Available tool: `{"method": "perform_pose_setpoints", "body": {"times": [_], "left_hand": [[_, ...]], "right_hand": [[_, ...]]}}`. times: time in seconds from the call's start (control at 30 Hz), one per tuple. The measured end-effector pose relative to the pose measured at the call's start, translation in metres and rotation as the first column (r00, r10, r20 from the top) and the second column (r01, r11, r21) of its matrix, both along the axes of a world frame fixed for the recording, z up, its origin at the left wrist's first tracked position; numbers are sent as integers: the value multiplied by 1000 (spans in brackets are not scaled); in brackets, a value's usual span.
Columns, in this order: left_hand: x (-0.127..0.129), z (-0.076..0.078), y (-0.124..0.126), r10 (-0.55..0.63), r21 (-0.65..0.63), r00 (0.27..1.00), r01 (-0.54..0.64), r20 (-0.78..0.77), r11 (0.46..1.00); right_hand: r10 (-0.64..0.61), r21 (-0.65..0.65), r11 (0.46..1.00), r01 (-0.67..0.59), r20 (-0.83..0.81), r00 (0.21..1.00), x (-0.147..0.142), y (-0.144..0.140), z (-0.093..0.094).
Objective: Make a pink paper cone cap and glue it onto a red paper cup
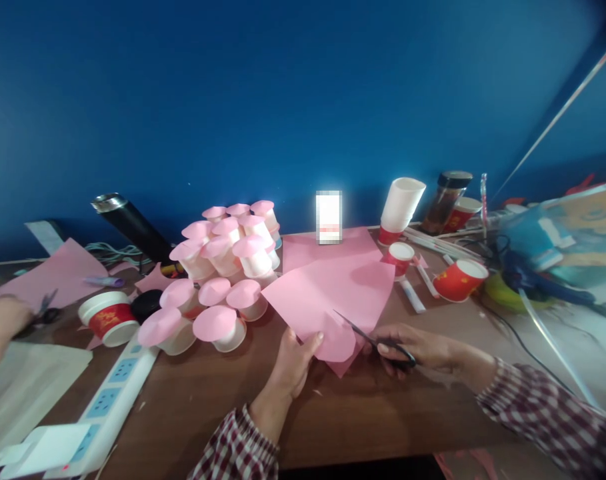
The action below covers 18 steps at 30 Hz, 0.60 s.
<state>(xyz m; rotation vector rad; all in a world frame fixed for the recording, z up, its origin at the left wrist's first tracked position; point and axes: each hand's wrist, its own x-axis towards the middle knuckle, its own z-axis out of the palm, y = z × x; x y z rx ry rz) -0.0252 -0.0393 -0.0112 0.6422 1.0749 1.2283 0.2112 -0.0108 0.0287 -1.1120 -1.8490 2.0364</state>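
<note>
A sheet of pink paper (327,293) is held up over the table, its near edge cut into a rounded outline. My left hand (293,360) pinches that near edge, thumb on top. In my right hand (413,347) are black-handled scissors (395,351), fingers wrapped round the loops. The scissor blades lie across the paper and point up and to the left. Another pink sheet (327,243) lies flat behind it, against the wall. To the left stand several white paper cups with pink paper cones (215,323) on top.
A white power strip (105,400), a black thermos (133,227) and a tipped red-and-white cup (110,317) are on the left. Another person's hand (5,327) is at the far left. Stacked cups (401,203), a red cup (460,279) and a glue gun (543,277) stand right.
</note>
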Motion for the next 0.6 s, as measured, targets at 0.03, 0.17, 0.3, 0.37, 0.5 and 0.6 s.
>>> {"method": "perform_pose_setpoints", "body": {"times": [0.03, 0.17, 0.3, 0.37, 0.5, 0.6], "left_hand": [[0, 1, 0, 4, -7, 1000, -4, 8, 1000], [2, 5, 1, 0, -35, 1000, 1, 25, 999], [1, 5, 1, -13, -35, 999, 14, 48, 999], [1, 4, 1, -9, -39, 998, 11, 63, 999], [1, 5, 1, -8, -46, 997, 12, 75, 999], [1, 6, 1, -16, -56, 997, 20, 75, 998]], "right_hand": [[3, 15, 1000, -3, 7, 1000, 0, 0, 1], [6, 81, 997, -6, 10, 1000, -1, -1, 6], [-4, 111, 994, -3, 58, 998, -1, -1, 9], [-8, 113, 994, 0, 77, 997, 0, -2, 9], [-12, 105, 994, 5, 74, 997, 1, -2, 7], [-16, 104, 995, 8, 69, 997, 1, -3, 7]]}}
